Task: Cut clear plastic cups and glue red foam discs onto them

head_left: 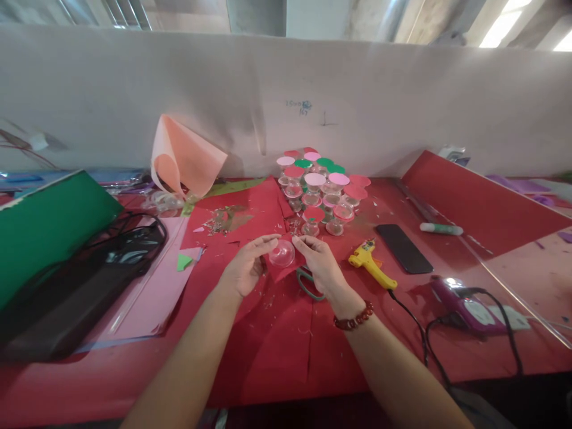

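My left hand point(246, 267) and my right hand point(319, 262) meet over the middle of the red table. Together they hold a small clear plastic dome point(281, 253) pressed against a piece of red paper point(286, 269). Fingers of both hands pinch the paper's upper edge around the dome. A bead bracelet point(354, 320) circles my right wrist. Green-handled scissors point(306, 285) lie under my right hand, partly hidden.
Behind the hands stands a cluster of clear domes capped with pink, red and green paper discs point(317, 185). A yellow glue gun point(372, 263), black phone point(403, 248), glue stick point(440, 228) and purple device point(465, 305) lie to the right. Green sheet point(44, 226), black bag point(89, 274), curled pink paper point(185, 156) at left.
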Available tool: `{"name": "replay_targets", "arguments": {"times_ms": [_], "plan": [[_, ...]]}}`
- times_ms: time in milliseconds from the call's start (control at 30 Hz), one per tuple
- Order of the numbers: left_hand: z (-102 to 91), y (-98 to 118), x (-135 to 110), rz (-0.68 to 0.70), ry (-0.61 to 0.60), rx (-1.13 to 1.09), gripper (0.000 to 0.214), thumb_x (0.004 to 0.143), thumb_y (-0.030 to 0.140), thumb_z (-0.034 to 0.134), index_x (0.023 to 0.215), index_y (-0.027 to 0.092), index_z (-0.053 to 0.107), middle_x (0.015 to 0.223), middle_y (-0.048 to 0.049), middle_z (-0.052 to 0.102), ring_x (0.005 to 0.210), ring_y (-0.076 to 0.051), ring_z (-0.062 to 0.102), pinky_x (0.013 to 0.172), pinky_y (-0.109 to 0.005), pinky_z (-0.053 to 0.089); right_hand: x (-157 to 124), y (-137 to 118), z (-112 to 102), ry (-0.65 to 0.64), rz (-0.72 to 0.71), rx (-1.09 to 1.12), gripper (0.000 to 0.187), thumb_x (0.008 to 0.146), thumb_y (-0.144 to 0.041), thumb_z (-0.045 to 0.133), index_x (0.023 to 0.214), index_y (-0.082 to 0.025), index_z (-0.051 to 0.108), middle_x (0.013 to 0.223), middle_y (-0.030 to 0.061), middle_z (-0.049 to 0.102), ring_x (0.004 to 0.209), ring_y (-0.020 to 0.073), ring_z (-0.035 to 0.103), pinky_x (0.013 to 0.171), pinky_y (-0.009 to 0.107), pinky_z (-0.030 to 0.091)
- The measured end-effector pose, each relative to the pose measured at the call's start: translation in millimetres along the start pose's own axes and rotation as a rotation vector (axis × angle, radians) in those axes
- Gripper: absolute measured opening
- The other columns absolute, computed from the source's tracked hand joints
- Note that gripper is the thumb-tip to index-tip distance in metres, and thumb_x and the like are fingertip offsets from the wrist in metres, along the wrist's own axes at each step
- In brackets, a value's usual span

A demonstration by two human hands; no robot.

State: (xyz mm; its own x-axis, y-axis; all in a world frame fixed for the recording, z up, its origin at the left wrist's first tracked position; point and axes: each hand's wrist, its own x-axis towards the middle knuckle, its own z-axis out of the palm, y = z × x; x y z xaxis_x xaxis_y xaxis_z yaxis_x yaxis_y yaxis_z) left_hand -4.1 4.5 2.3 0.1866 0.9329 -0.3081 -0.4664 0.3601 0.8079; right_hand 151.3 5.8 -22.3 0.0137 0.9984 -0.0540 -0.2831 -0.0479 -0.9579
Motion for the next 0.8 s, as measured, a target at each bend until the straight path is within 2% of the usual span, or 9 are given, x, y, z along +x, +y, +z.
{"name": "replay_targets", "arguments": {"times_ms": [67, 133, 300, 400, 467, 633, 800], "plan": [[-1.7, -1, 4, 0.019, 0.011, 0.008, 0.03, 0.064, 0.017, 0.078, 0.093, 0.013, 0.07, 0.074, -0.0033, 0.071, 0.059, -0.011, 0.063, 0.058, -0.02, 0.051, -1, 0, 0, -0.005, 0.086, 0.067, 0.037, 0.066, -0.055, 0.073, 0.074, -0.019, 0.067, 0.066, -0.0019, 0.063, 0.061, 0.0131, 0.053, 0.062, 0.027, 0.045], [-3.6, -2, 6, 0.035, 0.013, 0.013, 0.031, 0.063, 0.018, 0.08, 0.092, 0.013, 0.07, 0.072, -0.0033, 0.071, 0.057, -0.011, 0.062, 0.055, -0.021, 0.051, -1, -1, -1, -0.029, 0.109, 0.085, 0.038, 0.065, -0.055, 0.073, 0.074, -0.019, 0.066, 0.065, -0.0016, 0.062, 0.06, 0.0134, 0.053, 0.061, 0.028, 0.045], [-7.6, -3, 5, 0.053, -0.064, 0.114, 0.044, 0.056, 0.016, 0.085, 0.098, 0.015, 0.069, 0.086, -0.0038, 0.072, 0.062, -0.01, 0.063, 0.055, -0.02, 0.049, 1, -1, -3, -0.032, -0.085, -0.09, 0.028, 0.065, -0.045, 0.074, 0.067, -0.018, 0.066, 0.06, -0.0026, 0.058, 0.056, 0.0105, 0.046, 0.057, 0.025, 0.037], [-7.0, -4, 2, 0.066, -0.153, 0.226, 0.043, 0.058, 0.016, 0.084, 0.099, 0.014, 0.07, 0.09, -0.0053, 0.072, 0.067, -0.011, 0.064, 0.062, -0.02, 0.05, 4, 3, -4, -0.011, -0.107, -0.127, 0.025, 0.065, -0.042, 0.073, 0.067, -0.018, 0.067, 0.059, -0.0023, 0.058, 0.055, 0.0105, 0.045, 0.056, 0.025, 0.036], [-5.4, -4, 1, 0.072, -0.17, 0.25, 0.038, 0.06, 0.017, 0.083, 0.095, 0.011, 0.07, 0.086, -0.0057, 0.072, 0.068, -0.011, 0.064, 0.065, -0.02, 0.05, 6, 4, -4, 0.016, -0.128, -0.144, 0.025, 0.064, -0.041, 0.074, 0.067, -0.018, 0.067, 0.059, -0.0022, 0.059, 0.056, 0.0106, 0.045, 0.056, 0.025, 0.036], [-5.4, -1, 5, 0.104, -0.065, 0.033, 0.033, 0.057, 0.015, 0.081, 0.087, 0.014, 0.066, 0.076, -0.0009, 0.071, 0.06, -0.011, 0.064, 0.061, -0.022, 0.053, 9, 5, -5, 0.096, -0.14, -0.093, 0.034, 0.07, -0.051, 0.068, 0.069, -0.017, 0.064, 0.06, -0.0017, 0.058, 0.055, 0.0105, 0.048, 0.055, 0.024, 0.038], [-15.5, 1, 16, 0.163, 0.055, -0.184, 0.022, 0.063, 0.009, 0.074, 0.081, 0.015, 0.064, 0.074, 0.0011, 0.072, 0.062, -0.009, 0.065, 0.063, -0.019, 0.054, 6, 4, -3, 0.037, -0.079, -0.088, 0.031, 0.067, -0.048, 0.071, 0.07, -0.018, 0.064, 0.058, -0.0018, 0.06, 0.053, 0.0106, 0.05, 0.054, 0.023, 0.039]]}}
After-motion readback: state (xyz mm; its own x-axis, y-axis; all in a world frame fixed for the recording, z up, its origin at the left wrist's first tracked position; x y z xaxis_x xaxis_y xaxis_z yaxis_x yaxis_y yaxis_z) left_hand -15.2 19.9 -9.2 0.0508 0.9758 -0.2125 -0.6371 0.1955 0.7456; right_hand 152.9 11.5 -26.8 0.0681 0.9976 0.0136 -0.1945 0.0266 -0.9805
